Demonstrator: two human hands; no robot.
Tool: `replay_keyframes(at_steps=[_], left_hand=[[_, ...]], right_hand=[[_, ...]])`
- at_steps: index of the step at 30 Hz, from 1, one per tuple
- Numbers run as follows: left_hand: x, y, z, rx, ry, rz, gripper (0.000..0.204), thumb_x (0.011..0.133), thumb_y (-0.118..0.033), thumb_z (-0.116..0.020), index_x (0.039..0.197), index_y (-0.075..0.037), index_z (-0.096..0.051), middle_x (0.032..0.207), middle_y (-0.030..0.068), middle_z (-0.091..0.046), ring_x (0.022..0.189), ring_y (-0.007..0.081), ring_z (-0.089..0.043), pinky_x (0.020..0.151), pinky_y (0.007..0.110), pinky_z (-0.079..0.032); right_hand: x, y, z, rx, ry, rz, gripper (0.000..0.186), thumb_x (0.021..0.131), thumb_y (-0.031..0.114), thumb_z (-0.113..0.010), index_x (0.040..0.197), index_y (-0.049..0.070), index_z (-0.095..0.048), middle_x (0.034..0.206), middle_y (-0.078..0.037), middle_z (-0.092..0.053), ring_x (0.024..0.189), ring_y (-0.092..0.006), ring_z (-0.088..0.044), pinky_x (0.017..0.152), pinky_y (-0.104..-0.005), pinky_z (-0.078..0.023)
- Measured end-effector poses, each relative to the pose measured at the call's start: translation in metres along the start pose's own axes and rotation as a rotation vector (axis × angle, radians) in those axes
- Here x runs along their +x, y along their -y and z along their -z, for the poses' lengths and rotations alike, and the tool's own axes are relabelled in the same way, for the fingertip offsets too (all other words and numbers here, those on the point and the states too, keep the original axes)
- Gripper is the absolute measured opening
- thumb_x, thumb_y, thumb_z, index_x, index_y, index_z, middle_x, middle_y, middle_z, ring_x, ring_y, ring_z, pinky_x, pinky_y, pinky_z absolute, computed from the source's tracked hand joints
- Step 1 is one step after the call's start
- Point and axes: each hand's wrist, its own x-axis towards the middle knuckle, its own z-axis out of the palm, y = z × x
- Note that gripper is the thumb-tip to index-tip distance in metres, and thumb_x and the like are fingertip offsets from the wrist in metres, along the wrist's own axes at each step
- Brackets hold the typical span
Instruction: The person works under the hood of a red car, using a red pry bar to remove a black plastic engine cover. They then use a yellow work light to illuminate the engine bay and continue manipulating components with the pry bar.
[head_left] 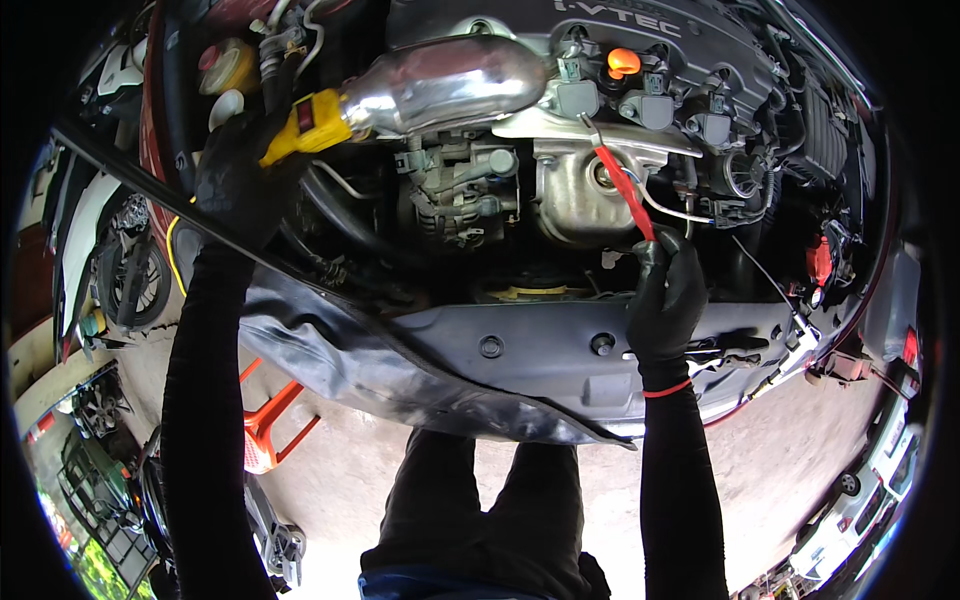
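My left hand [236, 172], in a black glove, is closed on a yellow tool [310, 125] at the upper left, which meets a large shiny metal cylinder [440, 82]; whether they are joined is unclear. My right hand [668, 290], also gloved, pinches the lower end of a slim red piece [622, 182] with a bent metal tip, over a silver engine housing [570, 210]. A pale wire runs beside it. Above are grey connectors [655, 108] and an orange dipstick handle [622, 62] on the engine.
A grey front panel [540, 335] and black rubber strip [480, 385] cross below the engine. A red plastic chair [260, 430] is on the concrete floor [760, 460] at lower left. Motorcycles [135, 270] stand left; a white car [850, 510] is at the right.
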Motion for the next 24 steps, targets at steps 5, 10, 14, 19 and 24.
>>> replay_keyframes(at_steps=[5,10,14,19,24], left_hand=[[-0.012,0.011,0.013,0.002,0.096,-0.045,0.067,0.074,-0.016,-0.087,0.137,-0.008,-0.067,0.124,0.0198,-0.068,0.116,0.0409,-0.065,0.098,0.051,-0.053],[-0.021,0.008,0.017,-0.112,0.118,-0.002,0.065,0.075,-0.016,-0.087,0.136,-0.007,-0.066,0.124,0.0192,-0.067,0.115,0.0421,-0.064,0.098,0.051,-0.052],[-0.025,0.014,0.013,-0.063,0.024,-0.045,0.059,0.070,-0.017,-0.089,0.125,-0.007,-0.070,0.122,0.0158,-0.068,0.114,0.0397,-0.065,0.098,0.049,-0.053],[-0.030,0.017,0.013,0.001,0.062,-0.142,0.062,0.072,-0.020,-0.091,0.126,-0.005,-0.067,0.123,0.0193,-0.067,0.114,0.0412,-0.065,0.098,0.050,-0.053],[-0.025,0.014,0.017,-0.010,0.091,-0.058,0.069,0.075,-0.019,-0.091,0.137,-0.005,-0.064,0.130,0.0197,-0.066,0.121,0.0405,-0.064,0.102,0.049,-0.052]], right_hand=[[0.001,-0.003,0.001,-0.008,0.014,0.024,0.020,0.104,0.006,-0.057,0.120,-0.001,-0.068,0.095,-0.015,-0.072,0.086,-0.0279,-0.070,0.079,-0.0387,-0.054],[0.002,-0.002,0.000,-0.015,0.006,0.045,0.017,0.102,0.010,-0.058,0.115,0.004,-0.067,0.097,-0.016,-0.069,0.085,-0.0377,-0.067,0.079,-0.0459,-0.052],[0.002,-0.001,-0.002,-0.033,0.000,0.063,0.017,0.101,0.008,-0.059,0.116,0.004,-0.067,0.096,-0.014,-0.069,0.085,-0.0374,-0.067,0.078,-0.0453,-0.052],[0.001,-0.003,-0.003,-0.043,0.022,0.054,0.018,0.100,0.007,-0.062,0.117,0.004,-0.067,0.093,-0.014,-0.068,0.081,-0.0369,-0.066,0.073,-0.0449,-0.051],[0.002,-0.003,-0.002,-0.004,0.030,0.059,0.017,0.100,0.007,-0.062,0.116,0.004,-0.068,0.091,-0.015,-0.067,0.080,-0.0378,-0.066,0.072,-0.0454,-0.051]])
